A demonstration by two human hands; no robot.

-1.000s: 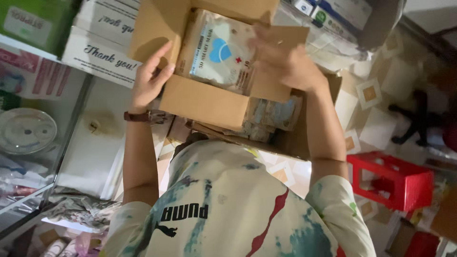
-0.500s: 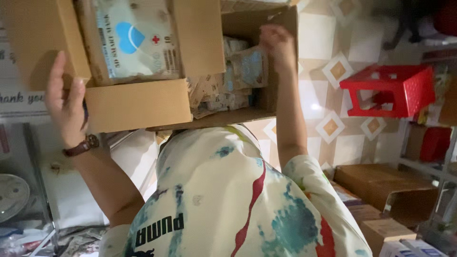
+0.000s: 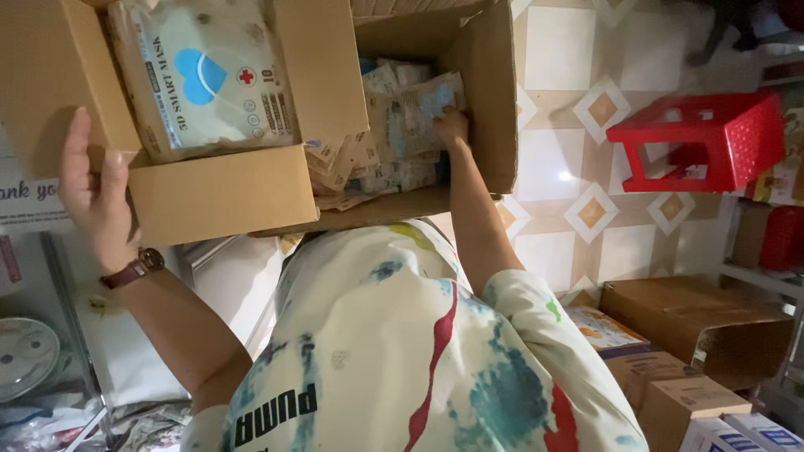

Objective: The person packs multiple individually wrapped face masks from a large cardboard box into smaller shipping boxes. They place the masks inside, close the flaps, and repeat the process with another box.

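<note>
Small open brown cardboard box (image 3: 222, 192), upper left, holds a flat pale plastic packet (image 3: 201, 75) bearing a blue heart shape and a small red cross. Just right of it, a larger open brown cardboard box (image 3: 490, 92) is filled with many small crumpled pale sachets (image 3: 394, 125). A closed brown carton (image 3: 695, 322) sits lower right; smaller brown and white cartons (image 3: 670, 398) stand below it. White printed card (image 3: 25, 197) at far left edge.

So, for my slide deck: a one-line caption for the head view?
Left hand steadies a small cardboard box; right hand reaches into a larger box.
</note>
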